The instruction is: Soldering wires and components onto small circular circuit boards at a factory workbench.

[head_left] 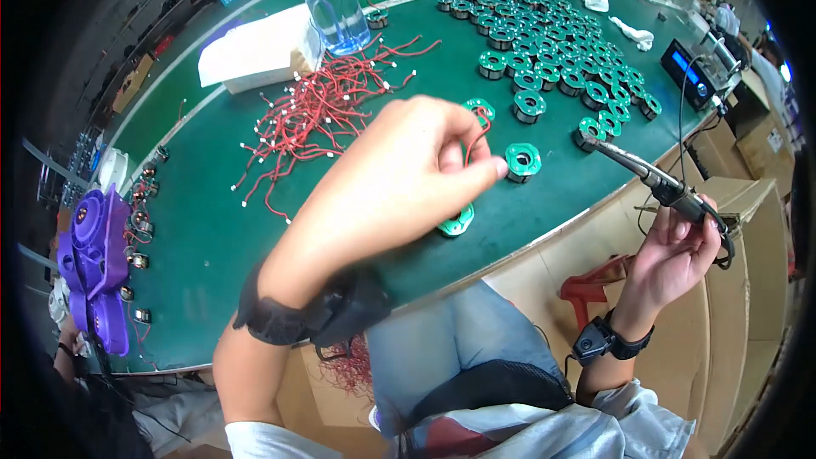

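My left hand (pixel 416 157) reaches over the green table with thumb and fingers pinched on a short red wire (pixel 473 143). Just right of the fingertips sits a round green circuit board on a dark ring-shaped coil (pixel 523 161). Two similar boards show partly from behind the hand, one beyond it (pixel 481 109) and one under the wrist side (pixel 459 223). In my right hand (pixel 676 255) I hold a soldering iron (pixel 650 174) by its handle, its tip pointing left toward the nearest boards of a large group (pixel 552 59).
A tangled pile of red wires (pixel 310 110) lies left of my hand, by a white paper pack (pixel 259 49) and a clear water bottle (pixel 331 8). A soldering station (pixel 688 72) stands at right. Purple plastic housings (pixel 93 263) and small motors (pixel 140 225) line the left edge.
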A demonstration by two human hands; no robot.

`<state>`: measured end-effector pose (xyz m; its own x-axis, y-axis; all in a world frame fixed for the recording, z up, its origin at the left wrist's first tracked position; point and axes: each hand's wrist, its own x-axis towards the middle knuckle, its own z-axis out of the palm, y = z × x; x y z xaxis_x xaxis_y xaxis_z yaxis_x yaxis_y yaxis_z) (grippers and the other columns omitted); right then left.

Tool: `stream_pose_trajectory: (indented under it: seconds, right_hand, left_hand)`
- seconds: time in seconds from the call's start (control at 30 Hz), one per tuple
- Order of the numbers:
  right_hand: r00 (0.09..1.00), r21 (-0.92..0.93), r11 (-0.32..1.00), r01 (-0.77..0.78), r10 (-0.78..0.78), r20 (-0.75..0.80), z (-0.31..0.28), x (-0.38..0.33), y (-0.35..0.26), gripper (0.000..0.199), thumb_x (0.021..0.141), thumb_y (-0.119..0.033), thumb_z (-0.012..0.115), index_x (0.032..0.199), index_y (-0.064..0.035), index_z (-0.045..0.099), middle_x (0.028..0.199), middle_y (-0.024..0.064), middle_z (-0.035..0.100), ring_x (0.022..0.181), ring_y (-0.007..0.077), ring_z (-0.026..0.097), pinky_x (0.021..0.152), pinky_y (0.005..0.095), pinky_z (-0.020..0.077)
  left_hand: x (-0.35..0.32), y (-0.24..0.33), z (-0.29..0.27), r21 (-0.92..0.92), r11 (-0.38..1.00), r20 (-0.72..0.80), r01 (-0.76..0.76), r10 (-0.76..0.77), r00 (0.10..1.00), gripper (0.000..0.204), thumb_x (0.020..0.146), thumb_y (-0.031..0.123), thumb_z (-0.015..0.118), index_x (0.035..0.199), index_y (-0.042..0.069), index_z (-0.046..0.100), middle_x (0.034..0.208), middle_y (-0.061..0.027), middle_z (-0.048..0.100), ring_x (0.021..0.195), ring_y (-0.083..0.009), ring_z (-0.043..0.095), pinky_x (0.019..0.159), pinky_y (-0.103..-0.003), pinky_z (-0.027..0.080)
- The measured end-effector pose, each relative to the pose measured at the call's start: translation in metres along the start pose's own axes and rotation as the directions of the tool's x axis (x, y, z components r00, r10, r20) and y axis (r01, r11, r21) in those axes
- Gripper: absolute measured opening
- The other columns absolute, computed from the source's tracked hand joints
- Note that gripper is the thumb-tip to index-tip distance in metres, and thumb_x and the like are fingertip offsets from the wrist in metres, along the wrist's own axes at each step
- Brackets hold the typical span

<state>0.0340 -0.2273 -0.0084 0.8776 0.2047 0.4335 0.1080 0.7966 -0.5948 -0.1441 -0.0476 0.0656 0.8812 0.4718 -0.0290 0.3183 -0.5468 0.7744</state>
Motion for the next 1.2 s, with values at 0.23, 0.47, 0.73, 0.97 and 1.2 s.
stream_pose_trajectory:
  seconds: [0.23, 0.47, 0.73, 0.97, 1.2]
  right_hand:
    - [0.989, -0.077, 0.990, -0.116, 0.123, 0.084, 0.015, -0.017, -0.005, 0.021, 0.080, -0.016, 0.042, 0.087, 0.0029, 0.047, 0.068, 0.0046, 0.043, 0.053, 0.0059, 0.035, 0.052, 0.0170, 0.0307]
    - [0.963, -0.078, 0.989, -0.122, 0.137, 0.234, 0.017, -0.030, 0.006, 0.021, 0.078, -0.018, 0.044, 0.083, 0.0026, 0.046, 0.067, 0.0043, 0.039, 0.052, 0.0064, 0.031, 0.049, 0.0172, 0.0265]
    - [0.988, -0.170, 0.984, -0.054, 0.077, 0.133, -0.002, -0.016, -0.001, 0.029, 0.081, -0.018, 0.042, 0.091, 0.0080, 0.049, 0.064, 0.0031, 0.042, 0.053, 0.0067, 0.035, 0.051, 0.0180, 0.0314]
    - [0.973, -0.134, 0.988, -0.079, 0.106, 0.206, -0.004, -0.014, 0.009, 0.028, 0.079, -0.017, 0.042, 0.090, 0.0071, 0.050, 0.056, 0.0006, 0.036, 0.052, 0.0074, 0.032, 0.049, 0.0215, 0.0263]
    - [0.974, -0.152, 0.988, -0.021, 0.055, 0.221, -0.010, -0.010, -0.002, 0.025, 0.081, -0.018, 0.041, 0.086, 0.0044, 0.050, 0.057, 0.0007, 0.037, 0.051, 0.0072, 0.032, 0.047, 0.0204, 0.0262]
  left_hand:
    - [0.001, -0.013, -0.007, -0.259, 0.955, -0.181, -0.143, 0.098, 0.979, 0.014, 0.078, 0.015, 0.055, 0.070, 0.004, 0.053, 0.065, 0.0037, 0.049, 0.060, -0.0023, 0.044, 0.053, -0.016, 0.036]
    - [-0.004, -0.014, -0.004, -0.517, 0.856, -0.137, 0.002, -0.085, 0.987, 0.015, 0.077, 0.019, 0.057, 0.070, 0.006, 0.054, 0.062, 0.0037, 0.050, 0.053, -0.0009, 0.043, 0.047, -0.014, 0.033]
    - [-0.015, -0.018, -0.020, -0.647, 0.757, -0.131, -0.088, 0.003, 0.991, 0.012, 0.076, 0.007, 0.051, 0.068, 0.000, 0.049, 0.062, -0.0001, 0.049, 0.053, -0.0047, 0.040, 0.051, -0.015, 0.033]
    - [-0.011, -0.037, -0.026, -0.681, 0.733, -0.073, 0.005, -0.075, 0.995, 0.017, 0.077, 0.009, 0.044, 0.061, 0.005, 0.047, 0.057, 0.0008, 0.046, 0.048, -0.0067, 0.036, 0.048, -0.017, 0.032]
    - [-0.018, -0.026, -0.049, -0.036, 0.997, -0.036, -0.064, 0.063, 0.997, 0.019, 0.073, 0.011, 0.047, 0.055, 0.006, 0.050, 0.052, 0.0000, 0.045, 0.048, -0.0087, 0.035, 0.049, -0.024, 0.034]
